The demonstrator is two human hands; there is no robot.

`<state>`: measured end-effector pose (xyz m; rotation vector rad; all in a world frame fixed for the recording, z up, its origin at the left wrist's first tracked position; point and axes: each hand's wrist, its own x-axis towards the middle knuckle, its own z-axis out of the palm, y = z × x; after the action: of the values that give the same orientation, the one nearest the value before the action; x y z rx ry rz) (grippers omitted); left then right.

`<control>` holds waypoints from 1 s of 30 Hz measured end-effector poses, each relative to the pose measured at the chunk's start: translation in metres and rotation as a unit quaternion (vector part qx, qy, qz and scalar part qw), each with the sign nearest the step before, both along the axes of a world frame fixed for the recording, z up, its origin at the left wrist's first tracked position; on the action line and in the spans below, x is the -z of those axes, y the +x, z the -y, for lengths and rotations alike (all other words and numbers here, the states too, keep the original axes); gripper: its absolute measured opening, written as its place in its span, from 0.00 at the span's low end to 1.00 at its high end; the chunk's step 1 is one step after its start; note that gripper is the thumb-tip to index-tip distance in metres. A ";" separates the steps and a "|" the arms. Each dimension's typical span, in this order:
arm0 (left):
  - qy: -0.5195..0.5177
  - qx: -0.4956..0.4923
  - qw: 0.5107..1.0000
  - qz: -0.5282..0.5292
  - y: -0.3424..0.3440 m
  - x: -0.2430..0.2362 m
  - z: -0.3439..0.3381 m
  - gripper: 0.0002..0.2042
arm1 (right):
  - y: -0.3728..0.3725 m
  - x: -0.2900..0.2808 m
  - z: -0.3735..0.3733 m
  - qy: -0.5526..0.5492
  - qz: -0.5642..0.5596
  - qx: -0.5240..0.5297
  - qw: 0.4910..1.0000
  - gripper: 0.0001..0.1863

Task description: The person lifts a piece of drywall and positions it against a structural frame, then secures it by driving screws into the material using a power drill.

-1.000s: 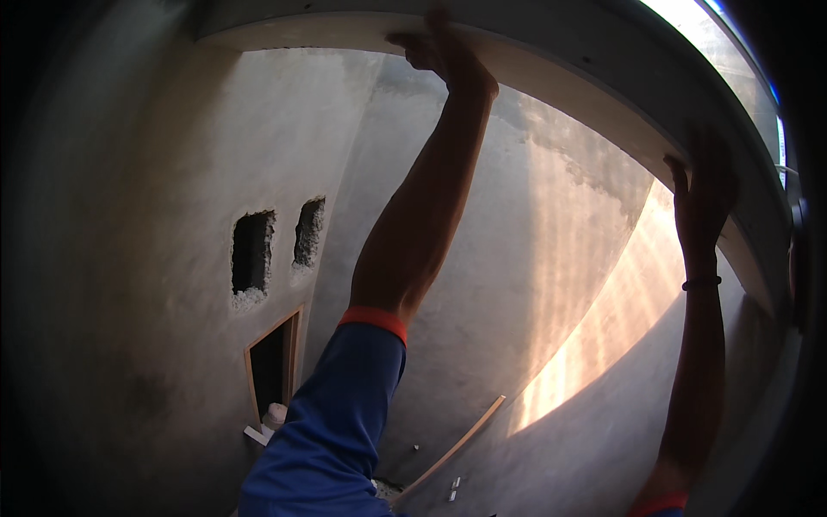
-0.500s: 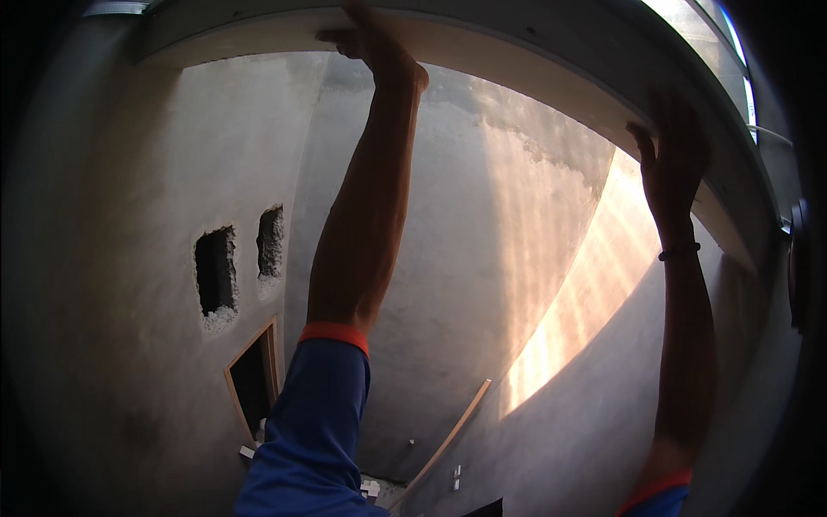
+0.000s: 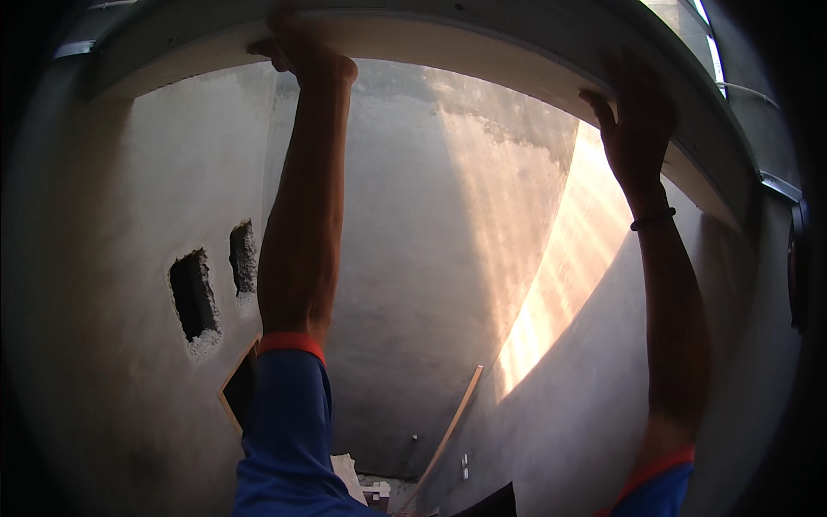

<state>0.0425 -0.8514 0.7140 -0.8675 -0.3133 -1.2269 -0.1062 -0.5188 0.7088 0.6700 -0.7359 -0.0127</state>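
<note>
A long grey board or beam (image 3: 457, 39) spans the top of the view, its paler underside facing me. Both my arms are raised to it. My left hand (image 3: 306, 53) touches it left of centre, fingers stretched out and thumb apart, the upper fingers dim and blurred. On the right, my right hand (image 3: 636, 129) lies open against it, thumb out and fingers pointing up, a dark bracelet on the wrist.
Grey plastered walls (image 3: 370, 215) surround me, with rough holes (image 3: 191, 293) and a wood-framed opening (image 3: 234, 392) at left. A wooden strip (image 3: 452, 422) leans low at centre. Metal channels (image 3: 780, 185) and a bright glazed opening (image 3: 676, 26) are at upper right.
The board, both my hands and the background have shifted leftward in the view. More of the board's left end and a metal channel there now show. Both hands remain against the board.
</note>
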 end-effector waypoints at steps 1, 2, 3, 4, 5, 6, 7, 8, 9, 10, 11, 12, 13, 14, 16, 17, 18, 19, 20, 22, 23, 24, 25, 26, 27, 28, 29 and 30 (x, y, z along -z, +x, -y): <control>-0.037 0.002 0.999 0.028 -0.001 0.001 0.006 0.45 | 0.001 0.000 -0.001 -0.001 -0.004 0.002 1.000 0.29; -0.075 0.006 0.996 0.055 -0.002 0.003 0.010 0.39 | 0.003 -0.001 -0.003 0.016 -0.006 0.004 1.000 0.30; -0.113 0.013 0.990 0.081 -0.006 0.004 0.012 0.34 | 0.007 -0.002 -0.006 0.033 -0.007 0.008 0.999 0.31; -0.039 0.027 0.994 0.096 -0.011 0.009 0.006 0.37 | 0.010 -0.002 -0.009 0.050 -0.006 0.017 0.999 0.32; 0.027 0.040 0.992 0.115 -0.015 0.011 -0.004 0.40 | 0.010 0.001 -0.010 0.028 0.015 0.021 0.999 0.32; 0.022 0.059 0.991 0.116 -0.015 0.010 -0.005 0.39 | 0.008 0.004 -0.006 0.005 0.036 0.028 0.999 0.33; 0.013 0.064 0.992 0.109 -0.009 0.006 -0.001 0.39 | 0.010 0.006 -0.005 -0.025 0.053 0.031 0.998 0.34; 0.005 0.069 0.992 0.105 -0.005 0.002 0.005 0.39 | 0.008 0.006 -0.002 -0.020 0.052 0.019 0.998 0.33; 0.045 -0.120 0.979 0.161 -0.005 0.003 0.022 0.41 | 0.008 0.006 0.003 -0.014 0.050 0.003 0.999 0.33; 0.113 -0.291 0.928 0.203 -0.005 0.003 0.039 0.42 | 0.012 0.006 0.005 -0.023 0.058 0.010 0.998 0.33; 0.160 -0.510 0.807 0.251 -0.011 0.006 0.045 0.44 | 0.013 0.006 0.006 -0.030 0.065 0.018 0.997 0.34; 0.247 -0.688 0.635 0.250 -0.014 0.009 0.051 0.45 | 0.014 0.006 0.008 -0.032 0.068 0.015 0.997 0.34; 0.250 -0.709 0.620 0.226 -0.023 0.011 0.048 0.43 | 0.011 0.007 0.005 -0.033 0.071 0.024 0.997 0.35; 0.256 -0.730 0.601 0.202 -0.030 0.013 0.043 0.41 | 0.008 0.008 0.001 -0.035 0.073 0.029 0.996 0.35; 0.260 -0.767 0.564 0.159 -0.012 0.008 0.047 0.39 | 0.013 0.005 0.002 -0.035 0.075 0.019 0.996 0.35; 0.259 -0.774 0.556 0.157 -0.014 0.006 0.057 0.38 | 0.011 0.005 0.002 -0.031 0.077 0.019 0.996 0.35; 0.256 -0.781 0.548 0.153 -0.014 0.004 0.068 0.36 | 0.010 0.005 0.004 -0.025 0.073 0.014 0.997 0.34; 0.261 -0.785 0.539 0.156 -0.018 0.004 0.074 0.35 | 0.007 0.005 0.002 -0.017 0.064 0.008 0.998 0.35; 0.243 -0.756 0.589 0.153 -0.028 0.005 0.078 0.33 | 0.004 0.004 0.001 -0.010 0.056 0.000 0.998 0.35; 0.179 -0.646 0.730 0.135 -0.046 0.010 0.075 0.28 | -0.003 0.008 0.001 -0.013 0.055 0.001 0.998 0.35; 0.136 -0.552 0.814 0.121 -0.057 0.015 0.063 0.26 | -0.004 0.008 0.001 -0.022 0.059 0.015 0.998 0.35; 0.091 -0.448 0.883 0.105 -0.067 0.020 0.052 0.23 | -0.004 0.008 0.000 -0.030 0.062 0.029 0.997 0.36; 0.046 -0.337 0.937 0.085 -0.073 0.024 0.043 0.21 | -0.004 0.006 -0.002 -0.026 0.054 0.031 0.998 0.36; 0.059 -0.391 0.913 0.105 -0.078 0.027 0.045 0.21 | -0.005 0.005 -0.004 -0.022 0.046 0.032 0.998 0.36; 0.074 -0.443 0.885 0.123 -0.084 0.031 0.047 0.20 | -0.006 0.005 -0.005 -0.018 0.039 0.033 0.999 0.36; 0.141 -0.639 0.736 0.172 -0.081 0.035 0.057 0.22 | -0.005 0.003 -0.005 -0.017 0.032 0.029 0.999 0.36; 0.180 -0.712 0.640 0.226 -0.084 0.036 0.063 0.24 | -0.004 0.002 -0.003 -0.017 0.024 0.024 0.999 0.36; 0.217 -0.775 0.531 0.266 -0.087 0.038 0.068 0.27 | -0.002 0.000 -0.001 -0.017 0.017 0.020 1.000 0.36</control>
<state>-0.0447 -0.9199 0.6763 0.4303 -0.9455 0.2689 -0.1086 -0.5179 0.7087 0.6249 -0.7811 -0.0250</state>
